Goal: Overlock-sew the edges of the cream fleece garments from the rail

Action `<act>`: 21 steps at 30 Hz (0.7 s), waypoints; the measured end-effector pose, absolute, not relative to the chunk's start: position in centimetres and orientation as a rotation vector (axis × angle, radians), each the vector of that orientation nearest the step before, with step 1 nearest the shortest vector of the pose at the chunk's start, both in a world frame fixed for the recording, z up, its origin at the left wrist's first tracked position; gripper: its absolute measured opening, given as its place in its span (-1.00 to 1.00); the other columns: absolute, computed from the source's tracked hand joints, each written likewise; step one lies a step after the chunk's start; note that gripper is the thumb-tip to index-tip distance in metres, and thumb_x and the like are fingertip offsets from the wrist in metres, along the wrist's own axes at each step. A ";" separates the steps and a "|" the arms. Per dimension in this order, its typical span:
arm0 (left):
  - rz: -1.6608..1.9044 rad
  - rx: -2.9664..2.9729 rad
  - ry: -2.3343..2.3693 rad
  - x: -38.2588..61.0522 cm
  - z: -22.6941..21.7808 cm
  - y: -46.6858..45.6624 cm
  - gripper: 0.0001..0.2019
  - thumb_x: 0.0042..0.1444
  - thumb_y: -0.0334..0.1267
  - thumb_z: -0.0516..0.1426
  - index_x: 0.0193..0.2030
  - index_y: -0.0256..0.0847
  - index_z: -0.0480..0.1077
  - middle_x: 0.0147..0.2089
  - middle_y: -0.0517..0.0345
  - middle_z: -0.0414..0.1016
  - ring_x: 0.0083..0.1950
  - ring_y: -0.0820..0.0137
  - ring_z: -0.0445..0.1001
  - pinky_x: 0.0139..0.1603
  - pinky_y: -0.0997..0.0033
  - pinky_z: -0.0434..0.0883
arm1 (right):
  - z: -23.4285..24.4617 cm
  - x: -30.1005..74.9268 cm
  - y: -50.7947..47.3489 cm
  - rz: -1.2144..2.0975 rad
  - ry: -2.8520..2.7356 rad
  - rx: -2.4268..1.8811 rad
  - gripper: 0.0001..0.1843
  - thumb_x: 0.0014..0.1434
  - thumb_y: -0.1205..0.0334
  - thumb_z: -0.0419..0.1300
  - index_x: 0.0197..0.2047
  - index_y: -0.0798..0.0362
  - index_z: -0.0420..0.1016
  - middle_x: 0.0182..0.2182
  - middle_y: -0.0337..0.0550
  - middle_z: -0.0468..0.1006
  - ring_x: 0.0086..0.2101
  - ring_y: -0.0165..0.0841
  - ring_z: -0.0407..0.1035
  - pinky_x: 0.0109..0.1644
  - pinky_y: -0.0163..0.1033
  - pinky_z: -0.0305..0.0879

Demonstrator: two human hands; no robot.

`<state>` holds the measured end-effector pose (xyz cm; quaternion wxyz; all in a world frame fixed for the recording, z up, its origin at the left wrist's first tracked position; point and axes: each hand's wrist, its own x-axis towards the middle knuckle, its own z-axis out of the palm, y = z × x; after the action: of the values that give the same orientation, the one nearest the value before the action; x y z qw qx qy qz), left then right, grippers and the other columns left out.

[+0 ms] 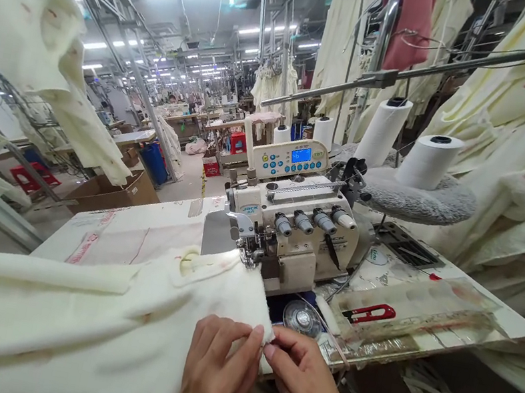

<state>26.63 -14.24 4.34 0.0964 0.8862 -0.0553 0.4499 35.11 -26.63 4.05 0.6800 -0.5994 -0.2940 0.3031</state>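
Hands (222, 367) pinch cream fabric (142, 328) by its edge near the sewing machine (298, 260).

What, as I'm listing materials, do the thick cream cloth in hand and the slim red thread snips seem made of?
Thick cream cloth: probably fleece or plush, matte; fuzzy edge, soft rounded folds.

Slim red thread snips: handle smooth plastic or painted metal, evenly red; the dark blades are probably metal, but too small to confirm.
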 end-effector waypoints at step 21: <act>0.583 2.794 0.602 33.4 8.2 -6.1 -0.84 0.12 -0.24 0.05 -0.17 -0.21 0.32 0.18 -0.06 0.28 0.29 0.14 0.08 0.28 -0.11 -0.10 | 2.9 37.2 -26.4 -0.618 -1.253 -1.670 -0.82 0.19 0.47 0.11 -0.18 0.11 0.48 -0.54 -0.18 0.41 -0.50 -0.40 0.28 -0.45 -0.33 0.22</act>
<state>33.36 -6.08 8.25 0.1120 0.9518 0.2052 0.1985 37.22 -26.45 2.93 0.4637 -0.6796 -0.5098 -0.2513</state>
